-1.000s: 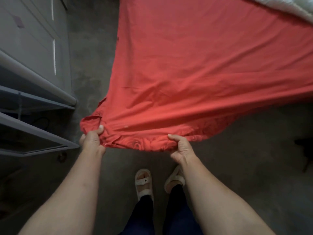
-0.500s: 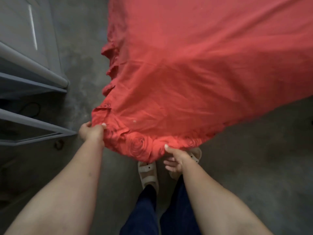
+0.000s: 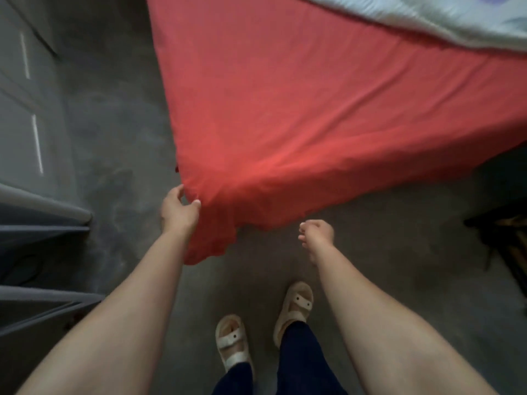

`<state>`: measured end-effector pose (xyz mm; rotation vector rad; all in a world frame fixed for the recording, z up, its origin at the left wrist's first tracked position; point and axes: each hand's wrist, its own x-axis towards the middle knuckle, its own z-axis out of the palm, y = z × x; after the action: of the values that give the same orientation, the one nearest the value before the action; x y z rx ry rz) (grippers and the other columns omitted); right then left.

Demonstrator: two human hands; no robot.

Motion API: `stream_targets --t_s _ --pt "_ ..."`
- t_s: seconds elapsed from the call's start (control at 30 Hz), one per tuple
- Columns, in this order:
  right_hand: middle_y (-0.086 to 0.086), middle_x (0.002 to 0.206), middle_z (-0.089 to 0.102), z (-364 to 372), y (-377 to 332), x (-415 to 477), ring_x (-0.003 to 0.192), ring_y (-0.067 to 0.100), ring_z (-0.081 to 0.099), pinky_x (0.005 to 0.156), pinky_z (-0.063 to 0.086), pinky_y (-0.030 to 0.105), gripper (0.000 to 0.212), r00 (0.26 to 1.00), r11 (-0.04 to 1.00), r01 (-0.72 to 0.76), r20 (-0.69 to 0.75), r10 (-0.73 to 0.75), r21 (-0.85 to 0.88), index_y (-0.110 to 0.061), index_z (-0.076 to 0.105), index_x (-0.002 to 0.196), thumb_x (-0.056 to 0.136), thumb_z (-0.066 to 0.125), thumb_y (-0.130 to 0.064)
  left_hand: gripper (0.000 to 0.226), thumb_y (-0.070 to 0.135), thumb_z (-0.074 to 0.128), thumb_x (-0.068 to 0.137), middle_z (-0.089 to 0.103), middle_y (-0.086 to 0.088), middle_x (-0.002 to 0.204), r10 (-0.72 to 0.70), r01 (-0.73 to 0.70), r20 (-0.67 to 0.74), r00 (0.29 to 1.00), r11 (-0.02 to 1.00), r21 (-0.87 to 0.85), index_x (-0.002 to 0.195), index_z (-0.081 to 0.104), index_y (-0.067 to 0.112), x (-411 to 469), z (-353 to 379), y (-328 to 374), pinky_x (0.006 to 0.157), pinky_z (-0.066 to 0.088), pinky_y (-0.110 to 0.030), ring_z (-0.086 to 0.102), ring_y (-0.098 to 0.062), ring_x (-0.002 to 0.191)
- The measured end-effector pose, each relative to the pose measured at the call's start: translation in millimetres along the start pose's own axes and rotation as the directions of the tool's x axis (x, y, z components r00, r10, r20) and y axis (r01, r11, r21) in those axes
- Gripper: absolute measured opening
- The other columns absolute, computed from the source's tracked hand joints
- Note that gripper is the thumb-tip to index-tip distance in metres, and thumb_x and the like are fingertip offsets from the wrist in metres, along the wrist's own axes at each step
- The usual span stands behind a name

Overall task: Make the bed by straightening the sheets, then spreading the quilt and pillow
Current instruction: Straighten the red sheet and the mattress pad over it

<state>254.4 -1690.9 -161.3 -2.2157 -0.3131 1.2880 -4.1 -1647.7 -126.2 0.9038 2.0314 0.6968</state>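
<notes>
A red sheet [image 3: 299, 115] covers the bed and drapes over its near corner, with a loose flap hanging toward the floor. My left hand [image 3: 178, 210] pinches the sheet at that corner between thumb and fingers. My right hand [image 3: 316, 233] hangs free just below the sheet's lower edge, fingers loosely curled, holding nothing. A pale quilt [image 3: 445, 18] with a faint pattern lies on the bed at the top right.
Grey concrete floor [image 3: 114, 155] runs between the bed and a grey metal frame with rails [image 3: 42, 232] on the left. A dark object [image 3: 502, 238] stands at the right edge. My feet in pale sandals [image 3: 233, 343] stand below the bed corner.
My right hand has let go of the sheet's edge and dropped away. The sheet has settled down onto the bed corner, and my left hand keeps hold of it.
</notes>
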Motion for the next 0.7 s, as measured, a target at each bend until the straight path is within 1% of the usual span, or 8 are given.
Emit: stream_targets --t_s 0.07,0.13,0.2,0.3,0.37,0.47,0.57,0.7 --pt "0.016 0.098 0.069 -10 -31 14 0.089 0.029 0.065 0.071 0.047 0.034 0.017 0.994 0.994 0.109 -0.016 -0.109 -0.031 -0.021 0.056 0.074 0.084 0.064 -0.009 0.056 0.009 0.066 0.085 0.052 -0.013 0.138 0.112 -0.118 0.081 0.99 0.991 0.063 0.138 0.047 0.006 3 24 36 0.111 0.034 -0.031 0.049 -0.024 0.127" --pt "0.016 0.101 0.069 -21 -62 26 0.091 0.028 0.066 0.078 0.049 0.037 0.016 0.979 0.976 0.204 -0.006 -0.206 -0.077 -0.021 0.057 0.077 0.084 0.064 -0.009 0.058 0.012 0.066 0.085 0.051 -0.013 0.14 0.19 -0.21 0.161 0.968 0.971 0.117 0.139 0.046 0.008 4 48 65 0.111 0.034 -0.034 0.048 -0.025 0.129" --pt "0.012 0.101 0.069 -37 -96 42 0.09 0.024 0.064 0.083 0.049 0.033 0.011 0.948 0.934 0.315 0.006 -0.318 -0.167 -0.017 0.062 0.09 0.085 0.063 -0.007 0.057 0.013 0.065 0.086 0.049 -0.01 0.142 0.246 -0.285 0.227 0.942 0.946 0.158 0.14 0.046 0.01 4 80 93 0.112 0.03 -0.031 0.045 -0.023 0.132" --pt "0.008 0.108 0.067 -62 -138 71 0.101 0.022 0.061 0.093 0.044 0.03 0.022 0.856 0.785 0.493 0.044 -0.516 -0.376 -0.01 0.065 0.109 0.087 0.061 -0.009 0.057 0.013 0.063 0.088 0.044 -0.008 0.146 0.317 -0.391 0.303 0.899 0.892 0.226 0.142 0.044 0.011 6 121 124 0.112 0.024 -0.025 0.038 -0.021 0.136" --pt "0.011 0.118 0.065 -80 -160 98 0.11 0.026 0.058 0.097 0.04 0.03 0.028 0.808 0.689 0.551 0.094 -0.582 -0.47 -0.008 0.062 0.115 0.088 0.058 -0.009 0.059 0.015 0.062 0.089 0.04 -0.008 0.149 0.343 -0.449 0.358 0.869 0.85 0.276 0.144 0.041 0.012 11 151 140 0.114 0.023 -0.027 0.035 -0.02 0.139" --pt "0.012 0.136 0.053 -107 -193 149 0.128 0.027 0.046 0.107 0.032 0.03 0.039 0.765 0.565 0.584 0.164 -0.623 -0.582 -0.009 0.055 0.129 0.09 0.056 -0.013 0.064 0.021 0.06 0.09 0.029 -0.005 0.156 0.351 -0.518 0.437 0.828 0.778 0.357 0.148 0.033 0.018 21 206 168 0.117 0.021 -0.036 0.022 -0.02 0.145" --pt "0.005 0.158 0.025 -126 -216 189 0.147 0.023 0.018 0.118 0.019 0.038 0.054 0.738 0.439 0.614 0.278 -0.616 -0.656 -0.02 0.038 0.146 0.094 0.052 -0.021 0.068 0.025 0.058 0.092 0.018 0.001 0.159 0.361 -0.571 0.482 0.798 0.708 0.416 0.151 0.025 0.024 27 252 195 0.118 0.019 -0.04 0.011 -0.02 0.148" --pt "-0.004 0.162 -0.007 -151 -244 246 0.149 0.02 -0.01 0.119 -0.002 0.044 0.062 0.724 0.185 0.602 0.433 -0.537 -0.777 -0.034 0.01 0.153 0.1 0.041 -0.035 0.071 0.033 0.052 0.094 0.003 0.002 0.162 0.373 -0.637 0.527 0.763 0.572 0.517 0.153 0.013 0.03 40 320 232 0.119 0.011 -0.044 -0.003 -0.024 0.149"
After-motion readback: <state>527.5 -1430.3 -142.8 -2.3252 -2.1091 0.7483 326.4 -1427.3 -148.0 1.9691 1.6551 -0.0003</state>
